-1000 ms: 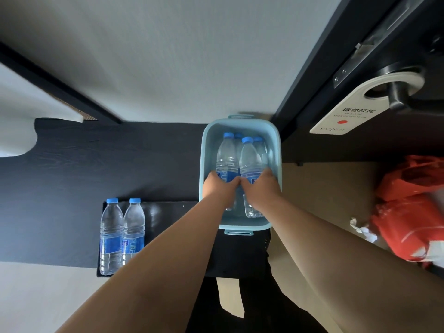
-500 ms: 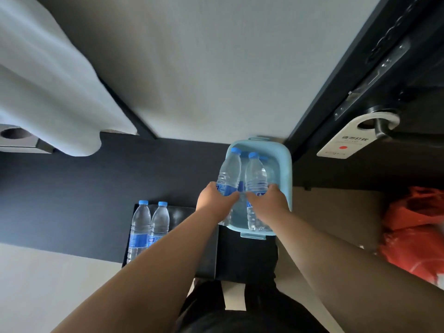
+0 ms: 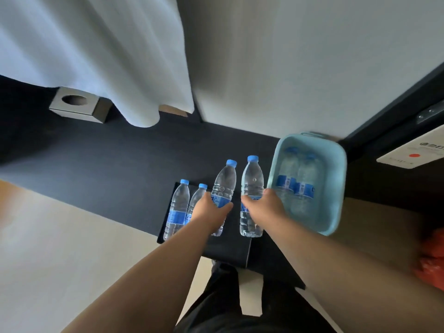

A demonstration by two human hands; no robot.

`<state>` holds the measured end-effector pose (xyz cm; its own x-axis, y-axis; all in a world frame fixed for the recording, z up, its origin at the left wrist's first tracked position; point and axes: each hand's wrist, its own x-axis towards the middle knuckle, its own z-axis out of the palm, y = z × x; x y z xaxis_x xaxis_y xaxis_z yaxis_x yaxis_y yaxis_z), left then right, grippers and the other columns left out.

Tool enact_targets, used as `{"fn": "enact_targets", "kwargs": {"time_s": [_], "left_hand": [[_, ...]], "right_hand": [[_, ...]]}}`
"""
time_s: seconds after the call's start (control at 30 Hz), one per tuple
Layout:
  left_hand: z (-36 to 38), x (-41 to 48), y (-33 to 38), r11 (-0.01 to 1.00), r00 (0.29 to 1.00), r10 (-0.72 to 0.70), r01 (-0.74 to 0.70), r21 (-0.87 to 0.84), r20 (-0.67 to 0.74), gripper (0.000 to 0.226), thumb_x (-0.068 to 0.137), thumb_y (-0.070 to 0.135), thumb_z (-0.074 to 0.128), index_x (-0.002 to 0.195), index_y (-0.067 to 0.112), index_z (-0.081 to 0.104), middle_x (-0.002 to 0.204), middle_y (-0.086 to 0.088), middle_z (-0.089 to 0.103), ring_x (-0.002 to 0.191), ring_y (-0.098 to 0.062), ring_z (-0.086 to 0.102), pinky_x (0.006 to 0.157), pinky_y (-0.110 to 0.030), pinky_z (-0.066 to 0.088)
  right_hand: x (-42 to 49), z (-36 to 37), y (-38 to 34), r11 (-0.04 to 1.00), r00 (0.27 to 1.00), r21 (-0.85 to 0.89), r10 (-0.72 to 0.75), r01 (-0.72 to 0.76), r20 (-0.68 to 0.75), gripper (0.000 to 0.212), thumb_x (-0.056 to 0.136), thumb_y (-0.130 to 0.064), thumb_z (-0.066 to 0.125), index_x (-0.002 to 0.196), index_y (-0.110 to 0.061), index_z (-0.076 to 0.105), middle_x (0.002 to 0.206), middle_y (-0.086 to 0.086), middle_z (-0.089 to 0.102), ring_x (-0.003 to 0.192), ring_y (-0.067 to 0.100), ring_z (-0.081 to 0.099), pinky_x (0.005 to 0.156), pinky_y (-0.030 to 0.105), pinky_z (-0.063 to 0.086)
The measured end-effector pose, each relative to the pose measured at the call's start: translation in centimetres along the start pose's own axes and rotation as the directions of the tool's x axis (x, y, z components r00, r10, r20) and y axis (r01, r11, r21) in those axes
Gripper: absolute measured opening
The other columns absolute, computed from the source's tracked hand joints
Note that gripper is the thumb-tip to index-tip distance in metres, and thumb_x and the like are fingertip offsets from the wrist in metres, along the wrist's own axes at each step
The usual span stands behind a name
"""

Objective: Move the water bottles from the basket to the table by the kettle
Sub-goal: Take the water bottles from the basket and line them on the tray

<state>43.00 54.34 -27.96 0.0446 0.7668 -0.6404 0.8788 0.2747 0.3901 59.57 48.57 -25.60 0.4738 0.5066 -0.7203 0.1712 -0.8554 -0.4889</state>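
Over the black tray (image 3: 228, 248) on the dark table (image 3: 108, 169), our left hand (image 3: 211, 212) grips one water bottle (image 3: 224, 181) around its blue label. Our right hand (image 3: 266, 207) grips a second bottle (image 3: 252, 179) just beside it. Both are upright, just left of the light-blue basket (image 3: 335, 193). In the basket stand two remaining bottles (image 3: 286, 179). On the tray's left side stand two placed bottles (image 3: 177, 207), one partly hidden behind our left hand.

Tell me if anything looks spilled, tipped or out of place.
Nothing stands out. Two tray bottles stand on the black tray, two basket bottles sit in the basket. The left hand grips the left-hand bottle, slightly tilted; the right hand grips the right-hand bottle. All capped, no spill visible.
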Motion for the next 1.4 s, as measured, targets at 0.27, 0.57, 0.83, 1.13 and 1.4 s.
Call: {"fn": "enact_targets", "kwargs": {"time_s": [0.27, 0.57, 0.83, 1.13, 1.4], "left_hand": [[0.9, 1.3, -7.3, 0.992, 0.992, -0.121, 0.122, -0.033, 0.047, 0.079, 0.083, 0.06, 0.07, 0.144, 0.021, 0.04, 0.13, -0.001, 0.059, 0.102, -0.023, 0.06, 0.076, -0.036, 0.049], [5.4, 2.4, -9.1, 0.988, 0.997, -0.007, 0.02, 0.154, -0.081, 0.065, 0.089, 0.061, 0.061, 0.124, 0.01, 0.043, 0.125, -0.006, 0.05, 0.112, -0.021, 0.047, 0.093, -0.036, 0.043], [7.2, 2.5, -10.0, 0.875, 0.976, 0.127, -0.027, 0.483, -0.176, 0.074, 0.091, 0.068, 0.052, 0.13, 0.004, 0.049, 0.122, -0.009, 0.049, 0.112, -0.025, 0.047, 0.094, -0.036, 0.044], [6.9, 3.3, -11.5, 0.81, 0.985, 0.141, -0.057, 0.584, -0.1, 0.07, 0.083, 0.075, 0.055, 0.116, 0.014, 0.062, 0.117, -0.004, 0.058, 0.11, -0.023, 0.057, 0.092, -0.037, 0.044], [5.7, 3.6, -10.9, 0.855, 0.993, 0.081, -0.028, 0.518, -0.081, 0.069, 0.085, 0.078, 0.05, 0.116, 0.017, 0.06, 0.109, 0.0, 0.065, 0.096, -0.021, 0.064, 0.07, -0.035, 0.048]], "right_hand": [[0.5, 6.8, 1.6, 0.997, 0.994, -0.018, 0.081, -0.08, 0.071, 0.049, 0.082, -0.053, 0.073, 0.113, -0.019, 0.056, 0.095, -0.001, 0.066, 0.076, 0.017, 0.066, 0.055, 0.029, 0.046], [2.5, 13.3, 6.2, 0.969, 0.967, 0.082, 0.224, -0.234, 0.119, 0.053, 0.08, -0.051, 0.085, 0.112, -0.016, 0.06, 0.098, 0.004, 0.071, 0.082, 0.023, 0.072, 0.073, 0.04, 0.062], [3.7, 14.1, 6.8, 0.961, 0.96, 0.067, 0.261, -0.269, 0.103, 0.054, 0.081, -0.046, 0.085, 0.117, -0.018, 0.055, 0.102, 0.001, 0.067, 0.083, 0.018, 0.066, 0.067, 0.034, 0.053], [4.2, 13.8, 6.9, 0.971, 0.963, -0.045, 0.24, -0.237, 0.121, 0.057, 0.085, -0.05, 0.08, 0.124, -0.018, 0.054, 0.107, 0.002, 0.067, 0.084, 0.019, 0.068, 0.062, 0.032, 0.051], [3.6, 13.4, 6.4, 0.973, 0.973, -0.196, 0.159, -0.125, 0.166, 0.058, 0.091, -0.053, 0.076, 0.124, -0.015, 0.047, 0.102, 0.002, 0.063, 0.08, 0.016, 0.064, 0.056, 0.029, 0.046]]}}
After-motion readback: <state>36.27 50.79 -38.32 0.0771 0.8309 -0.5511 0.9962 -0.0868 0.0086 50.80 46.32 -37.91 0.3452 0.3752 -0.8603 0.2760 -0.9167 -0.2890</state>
